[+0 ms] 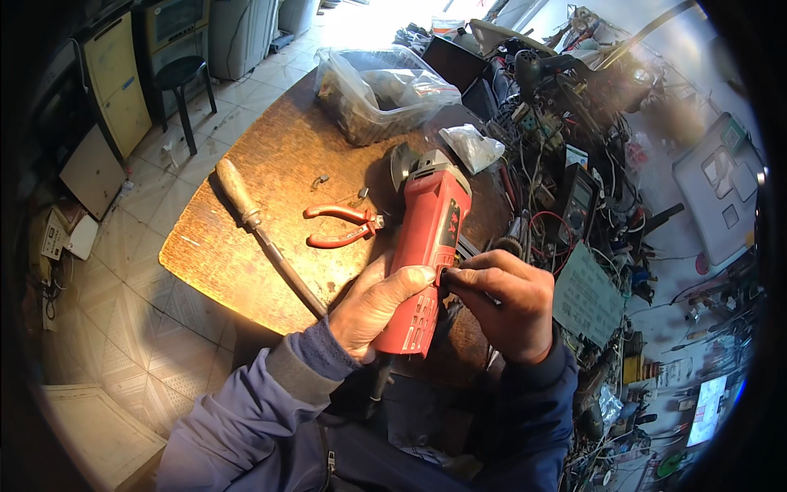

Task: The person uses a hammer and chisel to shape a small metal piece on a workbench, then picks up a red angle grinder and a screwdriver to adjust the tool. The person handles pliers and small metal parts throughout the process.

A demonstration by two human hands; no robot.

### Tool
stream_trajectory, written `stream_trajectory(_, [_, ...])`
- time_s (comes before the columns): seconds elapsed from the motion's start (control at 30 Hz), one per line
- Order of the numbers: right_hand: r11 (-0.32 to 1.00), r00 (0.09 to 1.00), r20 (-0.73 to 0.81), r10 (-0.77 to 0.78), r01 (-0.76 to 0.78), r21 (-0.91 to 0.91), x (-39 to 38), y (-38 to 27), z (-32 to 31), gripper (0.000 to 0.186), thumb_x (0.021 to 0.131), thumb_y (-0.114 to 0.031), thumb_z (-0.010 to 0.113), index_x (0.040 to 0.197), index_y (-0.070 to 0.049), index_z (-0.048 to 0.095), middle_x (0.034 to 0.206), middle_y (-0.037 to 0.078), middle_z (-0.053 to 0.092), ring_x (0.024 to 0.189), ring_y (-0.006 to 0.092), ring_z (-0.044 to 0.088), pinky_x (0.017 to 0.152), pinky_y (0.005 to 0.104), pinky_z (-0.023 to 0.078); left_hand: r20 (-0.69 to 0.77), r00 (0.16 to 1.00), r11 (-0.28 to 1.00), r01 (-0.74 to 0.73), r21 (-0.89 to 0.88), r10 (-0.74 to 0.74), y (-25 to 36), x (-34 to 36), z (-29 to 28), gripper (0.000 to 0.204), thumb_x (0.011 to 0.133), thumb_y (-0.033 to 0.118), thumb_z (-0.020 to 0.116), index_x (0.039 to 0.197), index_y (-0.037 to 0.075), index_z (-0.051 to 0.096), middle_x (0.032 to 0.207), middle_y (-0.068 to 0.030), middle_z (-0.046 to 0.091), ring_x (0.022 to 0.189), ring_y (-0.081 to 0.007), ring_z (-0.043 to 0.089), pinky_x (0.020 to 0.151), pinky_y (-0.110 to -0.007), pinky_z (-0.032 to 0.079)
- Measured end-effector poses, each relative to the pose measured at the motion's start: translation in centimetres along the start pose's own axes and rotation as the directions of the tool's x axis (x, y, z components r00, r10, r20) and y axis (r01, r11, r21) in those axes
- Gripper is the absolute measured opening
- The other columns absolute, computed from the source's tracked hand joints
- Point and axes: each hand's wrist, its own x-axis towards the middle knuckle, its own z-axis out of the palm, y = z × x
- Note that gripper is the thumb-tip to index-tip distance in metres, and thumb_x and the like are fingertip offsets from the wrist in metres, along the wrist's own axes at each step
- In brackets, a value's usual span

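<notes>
A red angle grinder slants over the wooden table, its grey head pointing away from me. My left hand is wrapped round the rear of its body, thumb on top. At the grinder's right side, the thumb and fingers of my right hand pinch a small dark part, too covered to name. Red-handled pliers lie with handles apart, left of the grinder. Farther left rests a metal rod with a wooden handle. Two small pieces, including a metal bit, lie beyond the pliers.
A clear plastic tub stands at the table's far end, near a white plastic bag. Tangled cables, tools and a multimeter crowd the right side. A black stool stands on the tiled floor.
</notes>
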Motion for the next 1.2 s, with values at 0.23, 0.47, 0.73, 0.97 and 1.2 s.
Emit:
stream_trajectory(0.23, [0.999,0.969,0.248,0.003,0.005,-0.034,1.7,0.5,-2.0,0.017,0.080,-0.001,0.080,0.097,-0.004,0.079,0.081,0.010,0.066,0.069,0.0301,0.069,0.062,0.0381,0.056,0.004,1.000,0.999,-0.018,0.035,0.018,-0.4,0.5,0.1,0.054,0.100,0.029,0.070,0.144,0.006,0.048,0.109,-0.0059,0.064,0.092,-0.0141,0.066,0.079,-0.031,0.059])
stream_trajectory(0.47, [0.995,0.955,0.280,0.096,-0.100,0.000,2.5,-0.3,-2.1,0.015,0.080,-0.001,0.080,0.094,-0.004,0.079,0.081,0.011,0.068,0.070,0.0306,0.070,0.064,0.0376,0.056,-0.013,1.000,0.999,-0.025,0.020,0.025,-0.4,0.3,0.4,0.053,0.100,0.027,0.072,0.144,0.007,0.049,0.110,-0.0050,0.064,0.091,-0.0128,0.066,0.079,-0.031,0.058])
stream_trajectory(0.73, [0.992,0.989,0.123,0.081,-0.092,0.084,-0.8,1.0,-1.3,0.017,0.082,0.002,0.080,0.098,-0.001,0.078,0.087,0.012,0.070,0.077,0.0298,0.072,0.068,0.0361,0.057,-0.057,0.998,0.985,-0.021,0.169,0.032,-0.3,0.7,1.9,0.047,0.095,0.026,0.083,0.129,0.005,0.060,0.106,-0.0018,0.068,0.091,-0.0089,0.065,0.080,-0.028,0.056])
stream_trajectory(0.97, [0.928,0.989,0.007,0.151,-0.144,0.345,-2.5,2.3,0.7,0.019,0.086,0.003,0.080,0.105,0.001,0.077,0.090,0.013,0.071,0.080,0.0236,0.074,0.072,0.0338,0.058,0.050,0.998,0.991,0.041,0.127,-0.048,0.1,1.1,0.7,0.046,0.096,0.022,0.081,0.130,0.003,0.058,0.104,-0.0045,0.068,0.090,-0.0122,0.068,0.077,-0.029,0.060])
stream_trajectory(1.2, [0.810,0.966,0.072,0.249,-0.248,0.531,-2.7,2.8,1.3,0.021,0.089,-0.002,0.081,0.108,0.003,0.077,0.092,0.011,0.072,0.083,0.0196,0.073,0.074,0.0318,0.058,0.039,0.998,0.995,0.045,0.085,-0.048,-0.1,1.0,0.9,0.050,0.097,0.023,0.075,0.137,0.001,0.052,0.107,-0.0083,0.069,0.089,-0.0166,0.072,0.079,-0.033,0.063])
